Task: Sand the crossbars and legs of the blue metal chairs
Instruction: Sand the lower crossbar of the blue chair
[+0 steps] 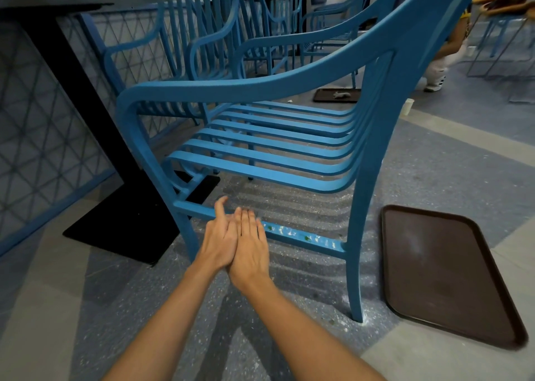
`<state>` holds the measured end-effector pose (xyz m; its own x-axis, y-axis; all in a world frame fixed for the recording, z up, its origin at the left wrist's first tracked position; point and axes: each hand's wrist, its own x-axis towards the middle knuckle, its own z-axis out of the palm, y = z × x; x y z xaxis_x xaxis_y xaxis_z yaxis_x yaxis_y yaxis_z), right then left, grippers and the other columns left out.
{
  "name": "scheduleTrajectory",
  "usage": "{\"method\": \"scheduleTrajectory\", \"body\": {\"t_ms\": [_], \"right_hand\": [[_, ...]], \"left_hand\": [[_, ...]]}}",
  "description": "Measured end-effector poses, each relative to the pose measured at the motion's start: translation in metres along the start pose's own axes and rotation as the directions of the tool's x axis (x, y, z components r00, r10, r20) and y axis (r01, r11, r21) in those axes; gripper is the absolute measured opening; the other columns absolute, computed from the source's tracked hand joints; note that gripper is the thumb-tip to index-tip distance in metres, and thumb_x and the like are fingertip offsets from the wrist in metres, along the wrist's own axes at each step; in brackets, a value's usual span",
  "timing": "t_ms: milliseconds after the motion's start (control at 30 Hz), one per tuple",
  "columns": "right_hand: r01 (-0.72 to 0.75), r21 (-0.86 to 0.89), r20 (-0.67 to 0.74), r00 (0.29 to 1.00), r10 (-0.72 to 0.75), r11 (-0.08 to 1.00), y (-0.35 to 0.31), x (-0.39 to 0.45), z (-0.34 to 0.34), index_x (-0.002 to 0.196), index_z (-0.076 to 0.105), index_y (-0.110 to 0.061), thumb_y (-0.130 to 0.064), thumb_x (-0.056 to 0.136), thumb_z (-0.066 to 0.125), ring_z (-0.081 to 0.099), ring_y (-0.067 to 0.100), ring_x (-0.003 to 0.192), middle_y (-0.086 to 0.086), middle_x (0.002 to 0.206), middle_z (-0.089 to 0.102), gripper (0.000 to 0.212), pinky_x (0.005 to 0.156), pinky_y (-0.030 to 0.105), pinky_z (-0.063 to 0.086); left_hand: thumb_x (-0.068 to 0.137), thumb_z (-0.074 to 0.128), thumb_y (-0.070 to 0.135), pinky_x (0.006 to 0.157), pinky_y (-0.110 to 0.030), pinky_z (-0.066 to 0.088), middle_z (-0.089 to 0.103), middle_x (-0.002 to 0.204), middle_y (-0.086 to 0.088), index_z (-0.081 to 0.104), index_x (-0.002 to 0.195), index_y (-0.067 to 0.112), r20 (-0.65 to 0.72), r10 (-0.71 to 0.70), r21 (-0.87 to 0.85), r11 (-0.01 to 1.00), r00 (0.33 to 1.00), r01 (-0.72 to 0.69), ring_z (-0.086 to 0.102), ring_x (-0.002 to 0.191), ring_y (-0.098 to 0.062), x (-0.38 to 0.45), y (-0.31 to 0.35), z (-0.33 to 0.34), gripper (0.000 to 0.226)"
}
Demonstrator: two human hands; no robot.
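Observation:
A blue metal chair (260,88) stands side-on in front of me on the speckled floor. Its low side crossbar (304,237) runs between the front leg (185,236) and the rear leg (357,265). The bar's right half shows pale scuffs and small green flecks. My left hand (220,239) and my right hand (250,247) are pressed flat together, fingers straight, just in front of the crossbar's left half. The right hand lies against the left palm. Nothing shows between them.
A brown tray (445,273) lies on the floor right of the rear leg. A black table base (124,221) sits left of the front leg, beside a lattice fence (43,120). More blue chairs (214,42), a second tray (337,95), a cup (408,106) and a person (445,59) are behind.

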<state>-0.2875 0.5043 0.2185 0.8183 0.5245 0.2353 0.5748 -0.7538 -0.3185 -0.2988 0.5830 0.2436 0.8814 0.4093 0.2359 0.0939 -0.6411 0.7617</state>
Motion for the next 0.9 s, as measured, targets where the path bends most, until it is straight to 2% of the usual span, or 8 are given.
{"method": "scheduleTrajectory", "body": {"t_ms": [67,133,200,267,367,467,767,900], "right_hand": [[-0.028,-0.021,0.008,1.0,0.029,0.999,-0.002,0.002,0.004,0.148,-0.015,-0.001,-0.029,0.098,0.044,-0.009,0.027,0.148,0.018,0.16,-0.008,0.082,0.12,0.038,-0.011],[-0.026,-0.062,0.018,0.999,0.027,0.998,-0.002,0.002,0.006,0.148,-0.013,0.002,-0.023,0.1,0.039,-0.007,0.03,0.148,0.021,0.159,-0.006,0.075,0.121,0.041,-0.006],[-0.005,-0.092,0.009,1.0,0.005,0.996,0.001,0.003,0.008,0.149,-0.009,0.003,-0.015,0.1,0.039,-0.003,0.032,0.148,0.022,0.159,-0.003,0.071,0.121,0.042,-0.002],[0.018,-0.087,-0.012,1.0,-0.019,0.996,0.003,0.002,0.008,0.15,-0.005,0.003,-0.012,0.099,0.041,0.001,0.032,0.148,0.022,0.159,0.002,0.07,0.121,0.042,0.0],[0.041,-0.058,-0.036,0.998,-0.043,0.997,0.007,0.003,0.005,0.151,0.002,0.0,-0.01,0.097,0.044,0.007,0.031,0.148,0.02,0.159,0.011,0.069,0.12,0.042,0.001],[0.069,-0.044,-0.054,0.996,-0.071,0.997,0.012,0.004,0.003,0.151,0.008,-0.001,-0.008,0.096,0.045,0.013,0.031,0.147,0.019,0.157,0.017,0.067,0.12,0.041,0.006],[0.063,-0.053,-0.074,0.995,-0.067,0.997,0.031,-0.008,-0.001,0.15,0.008,0.002,-0.006,0.096,0.045,0.014,0.032,0.146,0.021,0.157,0.017,0.066,0.12,0.041,0.006],[-0.005,-0.069,-0.062,0.998,0.0,0.998,0.027,-0.016,-0.001,0.15,0.003,0.002,-0.027,0.096,0.043,0.007,0.034,0.147,0.022,0.158,0.011,0.073,0.12,0.046,0.0]], "left_hand": [[0.101,0.039,0.017,0.073,-0.016,0.05,0.062,0.095,0.011,0.021,0.147,0.021,-0.016,0.062,0.035,0.998,0.998,-0.062,0.059,0.071,0.005,0.0,0.002,0.001,0.05],[0.098,0.04,0.009,0.088,-0.034,0.05,0.063,0.116,-0.004,0.021,0.151,0.015,-0.007,0.091,0.135,0.987,0.996,-0.089,0.064,0.096,-0.016,0.003,-0.001,-0.003,0.057],[0.093,0.04,-0.003,0.113,-0.037,0.032,0.044,0.147,-0.015,0.024,0.151,0.008,0.079,0.091,0.351,0.93,0.993,-0.113,0.041,0.136,-0.025,0.008,-0.009,-0.011,0.061],[0.088,0.044,-0.007,0.121,-0.033,0.012,0.022,0.159,-0.009,0.02,0.152,0.008,0.207,0.127,0.541,0.811,0.97,-0.221,0.014,0.149,-0.019,0.009,-0.018,-0.017,0.07],[0.097,0.045,0.01,0.121,-0.032,-0.002,0.0,0.163,-0.001,0.003,0.154,0.013,0.344,0.137,0.693,0.631,0.929,-0.349,-0.006,0.15,-0.015,0.001,-0.031,-0.015,0.071],[0.099,0.04,0.015,0.122,-0.035,-0.005,-0.012,0.162,-0.002,-0.007,0.154,0.014,0.337,0.104,0.754,0.565,0.936,-0.334,-0.013,0.148,-0.015,-0.007,-0.033,-0.009,0.072],[0.094,0.047,0.007,0.122,-0.042,-0.002,-0.009,0.162,-0.006,-0.009,0.153,0.016,0.246,0.076,0.798,0.55,0.966,-0.246,-0.011,0.149,-0.021,-0.008,-0.029,0.007,0.083],[0.098,0.047,0.018,0.121,-0.043,-0.004,-0.011,0.161,-0.012,-0.016,0.151,0.031,0.277,0.078,0.778,0.567,0.958,-0.271,-0.013,0.149,-0.027,-0.007,-0.028,0.009,0.083]]}}
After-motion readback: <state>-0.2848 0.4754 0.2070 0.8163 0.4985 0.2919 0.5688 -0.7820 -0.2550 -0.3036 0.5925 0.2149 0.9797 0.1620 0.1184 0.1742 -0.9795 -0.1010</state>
